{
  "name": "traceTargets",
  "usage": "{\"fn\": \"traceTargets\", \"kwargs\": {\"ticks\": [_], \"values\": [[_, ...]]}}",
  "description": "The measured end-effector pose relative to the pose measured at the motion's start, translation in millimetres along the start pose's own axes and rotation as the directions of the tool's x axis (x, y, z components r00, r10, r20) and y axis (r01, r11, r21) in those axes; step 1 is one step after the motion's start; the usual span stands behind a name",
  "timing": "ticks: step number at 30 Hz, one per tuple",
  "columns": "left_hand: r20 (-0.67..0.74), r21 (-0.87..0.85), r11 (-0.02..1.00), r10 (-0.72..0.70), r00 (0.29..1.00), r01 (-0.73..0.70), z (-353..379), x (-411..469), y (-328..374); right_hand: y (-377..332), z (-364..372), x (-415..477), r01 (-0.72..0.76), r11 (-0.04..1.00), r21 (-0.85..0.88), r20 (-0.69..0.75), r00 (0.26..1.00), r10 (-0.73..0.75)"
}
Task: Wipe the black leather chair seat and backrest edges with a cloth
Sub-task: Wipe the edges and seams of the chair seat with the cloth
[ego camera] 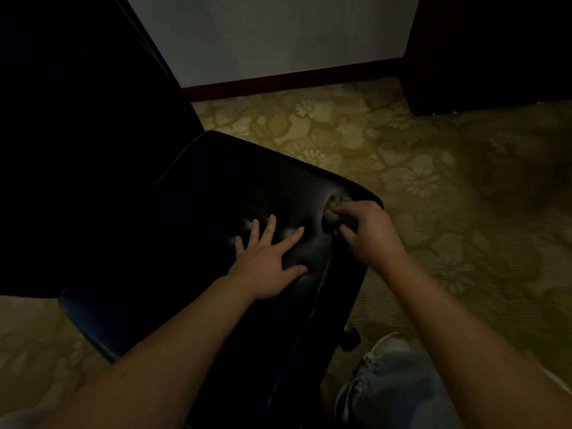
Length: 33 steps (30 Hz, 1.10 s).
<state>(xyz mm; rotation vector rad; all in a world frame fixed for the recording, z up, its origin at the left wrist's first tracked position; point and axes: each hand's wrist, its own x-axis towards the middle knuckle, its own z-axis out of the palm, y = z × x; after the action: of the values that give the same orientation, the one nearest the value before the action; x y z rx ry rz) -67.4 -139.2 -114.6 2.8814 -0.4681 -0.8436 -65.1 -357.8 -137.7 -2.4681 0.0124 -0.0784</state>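
At the far left, the chair's black backrest [77, 134] rises as a dark mass, too dim to show any detail. Next to it the black leather seat [185, 218] spreads toward the right, a thin piped seam catching a little light along its edges. Near the middle of the seat, the left hand [266, 258] lies flat, fingers straight and spread wide, palm pressing the leather. Just to its right, at the seat's right-hand corner, a small dark cloth [331, 216] is bunched against the leather. The right hand [368, 233] grips it, fingers curled over the wad. Beyond the seat's right edge lies a yellow-green flowered carpet [433, 181]. At the lower right, a knee in pale jeans [393, 394] and a light shoe toe [391, 340] show just beside a dark chair caster [351, 339].
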Motion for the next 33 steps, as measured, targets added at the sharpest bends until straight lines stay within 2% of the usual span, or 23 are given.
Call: {"fn": "traceTargets", "kwargs": {"ticks": [5,10,14,20,26,33], "values": [[-0.011,0.000,1.000,0.006,1.000,-0.006,1,0,-1,2,-6,11,-0.018,1.000,0.009,-0.100,0.995,0.019],[0.004,-0.010,1.000,0.003,1.000,-0.003,-1,3,0,5,-4,15,-0.024,0.999,-0.037,-0.058,0.998,0.022],[0.010,-0.012,1.000,-0.008,1.000,0.008,-2,5,1,-4,1,6,0.045,0.997,-0.069,0.036,0.998,-0.043],[-0.003,-0.025,1.000,-0.019,1.000,0.019,-3,6,3,-1,0,7,0.088,0.996,0.011,0.062,0.994,-0.088],[-0.005,-0.045,0.999,-0.023,1.000,0.022,-3,7,4,6,-4,17,0.003,1.000,-0.025,-0.055,0.999,-0.004],[0.003,-0.050,0.998,-0.030,1.000,0.030,-6,8,6,8,-5,10,-0.066,0.996,-0.055,0.111,0.991,0.072]]}}
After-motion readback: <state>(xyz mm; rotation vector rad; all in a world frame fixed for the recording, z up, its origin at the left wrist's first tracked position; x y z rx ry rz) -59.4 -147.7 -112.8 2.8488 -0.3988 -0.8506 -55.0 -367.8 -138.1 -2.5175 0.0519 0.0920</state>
